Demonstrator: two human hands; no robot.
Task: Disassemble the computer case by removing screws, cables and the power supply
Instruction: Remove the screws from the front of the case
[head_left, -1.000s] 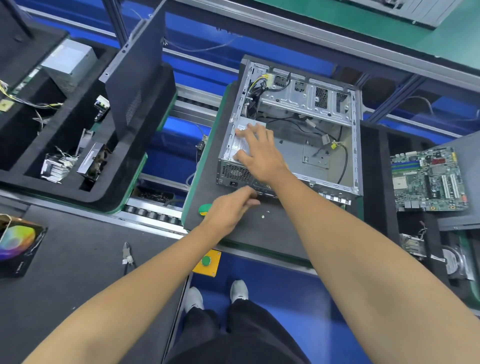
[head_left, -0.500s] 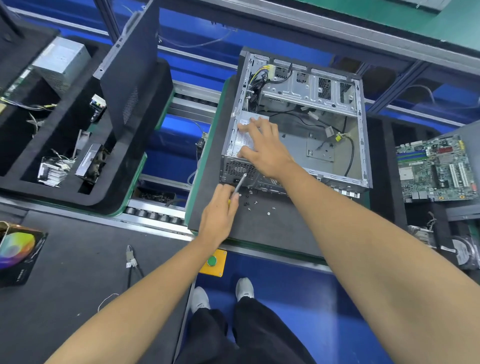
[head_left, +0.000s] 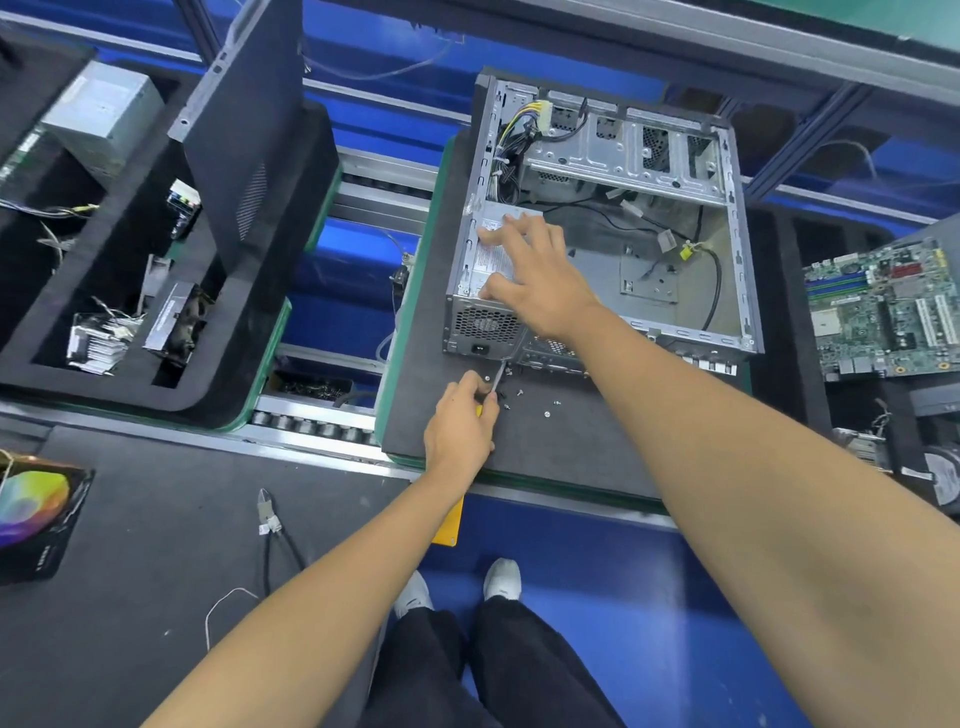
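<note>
Lying: the computer case (head_left: 613, 223) rests on its side on a dark foam pad (head_left: 545, 457) on the table, open face up, long axis running away from the person, rear panel toward them.
Power supply: the power supply (head_left: 485, 291) sits in the near-left corner of the case, its vent grille facing the person; much of its top is covered by the right hand.
Right hand: the right hand (head_left: 540, 275) lies flat on the power supply, fingers spread and straight, grip apart.
Left hand: the left hand (head_left: 460, 426) has its grip clamped on a screwdriver (head_left: 496, 382); the yellow handle is almost wholly hidden in the fist, and the thin shaft points up and away toward the case's rear panel.
Tip: blurred, so contact with a screw cannot be told.
Screws: loose screws (head_left: 546, 414) lie on the pad just beside the left hand.
Cables: cables (head_left: 511, 150) bunch in the case's far-left corner.
Motherboard: a motherboard (head_left: 883, 306) lies to the right, cut off by the frame edge.
</note>
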